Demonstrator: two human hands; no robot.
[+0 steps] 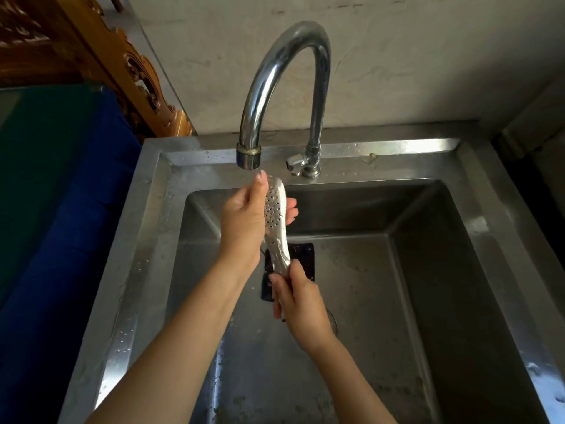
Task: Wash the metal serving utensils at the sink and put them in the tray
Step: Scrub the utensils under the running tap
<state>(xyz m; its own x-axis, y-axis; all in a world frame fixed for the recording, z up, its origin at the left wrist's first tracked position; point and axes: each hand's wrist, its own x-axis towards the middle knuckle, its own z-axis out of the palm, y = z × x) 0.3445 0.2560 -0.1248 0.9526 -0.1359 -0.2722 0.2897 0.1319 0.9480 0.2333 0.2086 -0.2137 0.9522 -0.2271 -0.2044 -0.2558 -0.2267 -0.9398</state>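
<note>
The slotted spoon (276, 215) is shiny silver-white, dotted with small dark round holes. Tap (275, 71) and sink (397, 148) are grey steel, and the drain plate (304, 255) is black. At nine o'clock is a blue cover (61, 240); at eleven, carved orange-brown wood (134, 65).

The curved tap (275, 87) arches over the back of the sink (397, 160), its spout hanging just above the spoon (276, 215) and left hand (244, 221), so room there is tight. The basin's right half lies open. A blue surface (76, 209) borders the sink's left rim.
</note>
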